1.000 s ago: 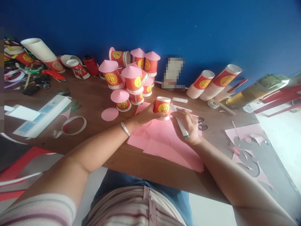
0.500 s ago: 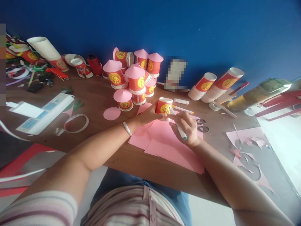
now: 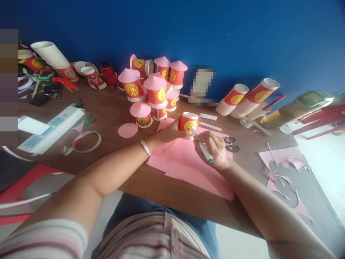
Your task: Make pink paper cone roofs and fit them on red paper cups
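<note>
A red paper cup (image 3: 188,121) with a yellow emblem stands upright over pink paper sheets (image 3: 194,162). My left hand (image 3: 171,132) is wrapped round its left side and lower front. In my right hand (image 3: 214,146) is a white marker (image 3: 204,151) with a green end, its other end at the front of the cup. An orange-tipped marker (image 3: 209,126) lies just behind, beside a white capped one (image 3: 208,116). Dark scissor handles (image 3: 232,148) show right of my right hand. To the left lies a pink paper disc (image 3: 128,130).
Several red cups with pink cone tops (image 3: 155,82) stand behind my left hand. Two stacks of cups (image 3: 253,97) lean at the back right, near a tape roll (image 3: 246,121). Pink scraps (image 3: 299,201) lie right; a power strip (image 3: 54,129) lies left.
The marker in my right hand has moved down and slightly left against the cup, and my right fingers have shifted lower. My left hand still holds the cup.
</note>
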Demonstrator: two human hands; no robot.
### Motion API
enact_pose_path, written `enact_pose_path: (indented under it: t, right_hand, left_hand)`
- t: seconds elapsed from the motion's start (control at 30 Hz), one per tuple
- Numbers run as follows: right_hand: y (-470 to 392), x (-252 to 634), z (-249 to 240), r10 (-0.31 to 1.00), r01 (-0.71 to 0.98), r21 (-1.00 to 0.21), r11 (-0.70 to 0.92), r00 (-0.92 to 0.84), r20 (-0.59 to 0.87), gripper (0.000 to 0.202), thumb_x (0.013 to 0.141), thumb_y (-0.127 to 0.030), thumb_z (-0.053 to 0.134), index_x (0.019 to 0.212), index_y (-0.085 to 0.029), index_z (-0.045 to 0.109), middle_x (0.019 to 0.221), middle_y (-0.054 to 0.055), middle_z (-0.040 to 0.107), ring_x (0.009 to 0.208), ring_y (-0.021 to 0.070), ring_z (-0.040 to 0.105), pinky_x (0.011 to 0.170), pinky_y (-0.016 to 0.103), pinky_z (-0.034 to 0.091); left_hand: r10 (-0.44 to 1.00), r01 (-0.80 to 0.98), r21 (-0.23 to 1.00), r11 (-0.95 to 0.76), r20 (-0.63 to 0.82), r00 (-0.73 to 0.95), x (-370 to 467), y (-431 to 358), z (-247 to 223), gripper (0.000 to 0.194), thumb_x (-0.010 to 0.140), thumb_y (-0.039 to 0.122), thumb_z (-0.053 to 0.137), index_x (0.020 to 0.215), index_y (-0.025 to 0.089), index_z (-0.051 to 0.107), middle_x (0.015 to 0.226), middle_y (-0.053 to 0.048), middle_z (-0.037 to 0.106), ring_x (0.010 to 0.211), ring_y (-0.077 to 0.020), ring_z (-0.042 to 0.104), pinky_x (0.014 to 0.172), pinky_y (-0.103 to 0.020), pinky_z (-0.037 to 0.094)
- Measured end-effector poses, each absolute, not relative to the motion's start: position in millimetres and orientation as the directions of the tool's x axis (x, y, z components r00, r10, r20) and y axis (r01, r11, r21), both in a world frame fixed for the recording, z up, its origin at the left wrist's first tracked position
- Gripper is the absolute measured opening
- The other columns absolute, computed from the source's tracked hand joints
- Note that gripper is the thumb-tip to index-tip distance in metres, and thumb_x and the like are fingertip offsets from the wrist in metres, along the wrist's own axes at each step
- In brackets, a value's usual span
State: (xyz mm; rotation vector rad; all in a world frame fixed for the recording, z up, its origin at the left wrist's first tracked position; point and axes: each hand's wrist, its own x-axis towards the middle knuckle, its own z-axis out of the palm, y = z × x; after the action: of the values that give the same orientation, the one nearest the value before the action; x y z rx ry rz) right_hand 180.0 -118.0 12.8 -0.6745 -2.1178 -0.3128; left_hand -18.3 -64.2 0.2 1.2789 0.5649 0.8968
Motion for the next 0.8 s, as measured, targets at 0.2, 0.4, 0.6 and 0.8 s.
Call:
enact_pose_path:
  t: [0.2,0.4,0.6,0.8]
  right_hand:
    - [-117.8,182.4,11.0,0.373,0.564,-0.03,0.825,-0.504,0.779,0.026,0.093,-0.005,0.059,0.114,-0.021,0.059,0.085,0.003,0.066,0.071,0.0159,0.066,0.06,0.027,0.053]
    - [-117.0,182.9,10.2,0.393,0.589,-0.022,0.808,-0.512,0.764,0.024,0.095,-0.008,0.057,0.113,-0.023,0.059,0.085,0.002,0.067,0.071,0.0155,0.066,0.061,0.027,0.054]
    - [-118.1,179.3,15.5,0.35,0.568,-0.037,0.822,-0.454,0.819,0.024,0.091,-0.007,0.059,0.109,-0.023,0.059,0.08,0.001,0.064,0.065,0.0152,0.063,0.057,0.026,0.05]
    - [-115.6,185.5,14.5,0.401,0.603,-0.052,0.796,-0.461,0.792,0.028,0.096,-0.013,0.058,0.121,-0.026,0.06,0.084,0.002,0.066,0.066,0.0166,0.063,0.061,0.028,0.051]
  left_hand:
    - [0.826,-0.227,0.974,0.029,0.104,0.554,-17.8,-65.8,2.0,0.039,0.074,0.028,0.083,0.1,0.019,0.056,0.091,-0.002,0.06,0.084,-0.0145,0.057,0.075,-0.029,0.051]
    - [0.82,-0.26,0.965,0.026,0.128,0.558,-16.9,-67.0,5.3,0.04,0.075,0.028,0.084,0.102,0.019,0.055,0.086,0.0,0.059,0.08,-0.013,0.056,0.073,-0.028,0.05]
    - [0.813,-0.271,0.962,0.038,0.128,0.568,-16.9,-65.3,3.4,0.041,0.075,0.03,0.085,0.106,0.019,0.06,0.089,-0.001,0.062,0.083,-0.0138,0.058,0.076,-0.029,0.05]
    - [0.837,-0.306,0.95,0.059,0.12,0.534,-18.0,-60.9,-0.7,0.051,0.073,0.033,0.087,0.116,0.018,0.063,0.111,-0.009,0.068,0.1,-0.0203,0.066,0.09,-0.037,0.055]
